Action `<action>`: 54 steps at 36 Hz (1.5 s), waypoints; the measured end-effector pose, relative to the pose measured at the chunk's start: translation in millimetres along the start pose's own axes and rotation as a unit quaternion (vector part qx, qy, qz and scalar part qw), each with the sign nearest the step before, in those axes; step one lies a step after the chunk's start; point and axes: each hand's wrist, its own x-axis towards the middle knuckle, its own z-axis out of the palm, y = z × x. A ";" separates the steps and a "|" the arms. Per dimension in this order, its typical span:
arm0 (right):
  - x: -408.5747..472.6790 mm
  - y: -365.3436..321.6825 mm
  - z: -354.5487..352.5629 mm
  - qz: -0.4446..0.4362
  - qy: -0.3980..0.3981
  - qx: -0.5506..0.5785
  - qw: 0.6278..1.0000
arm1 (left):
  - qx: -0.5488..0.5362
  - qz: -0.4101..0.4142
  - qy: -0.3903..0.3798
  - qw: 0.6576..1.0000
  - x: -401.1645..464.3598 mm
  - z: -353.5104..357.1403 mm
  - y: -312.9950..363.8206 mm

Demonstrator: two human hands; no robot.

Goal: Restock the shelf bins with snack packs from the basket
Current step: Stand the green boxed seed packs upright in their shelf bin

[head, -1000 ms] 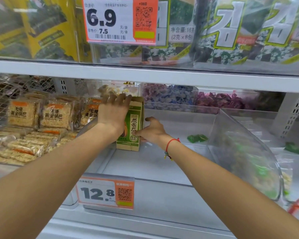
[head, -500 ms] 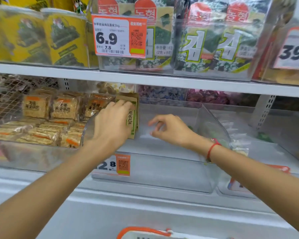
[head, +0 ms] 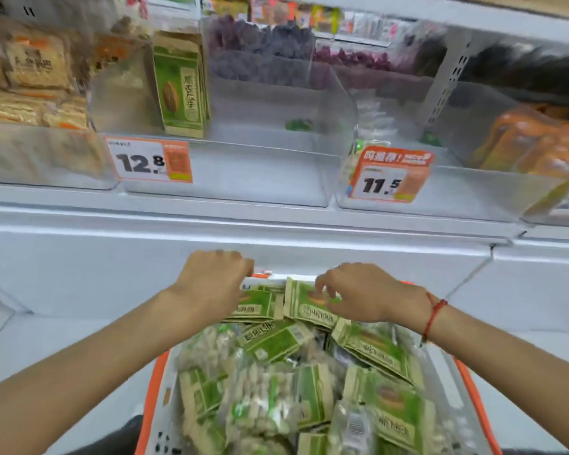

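Both hands are down at the far end of the orange-rimmed basket (head: 473, 382), which is piled with green and tan snack packs (head: 372, 349). My left hand (head: 211, 284) lies knuckles-up over a flat stack of packs (head: 253, 307); its fingertips are hidden. The loosely curled fingers of my right hand (head: 365, 293) touch the top of another pack (head: 306, 310). Up on the shelf, a few of the same packs (head: 181, 87) stand upright at the left side of a clear bin (head: 263, 172) tagged 12.8.
Left of that bin is one with tan cracker packs (head: 37, 70). To its right stands a bin tagged 11.5 (head: 388, 175), then one with orange packs (head: 536, 139). Purple sweets (head: 260, 41) fill the bins behind. A white ledge (head: 276, 231) runs between shelf and basket.
Both hands have left the upright packs in the shelf bin and dropped to the basket. The view has tilted down, so the basket shows.
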 end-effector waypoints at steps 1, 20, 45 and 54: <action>2.5 1.7 14.5 0.007 -0.011 0.004 1.000 | 0.005 -0.003 -0.024 1.000 -0.4 12.5 2.8; 49.1 37.6 122.7 0.147 -0.053 0.180 0.971 | -0.279 -0.030 -0.145 0.949 52.9 138.8 -12.6; -33.4 47.2 32.7 0.113 0.097 0.689 0.710 | -0.472 -0.106 0.255 0.837 17.1 47.8 10.3; -45.9 57.0 4.5 0.053 -0.030 0.623 0.779 | -0.716 -0.171 -0.003 0.677 11.0 37.1 41.8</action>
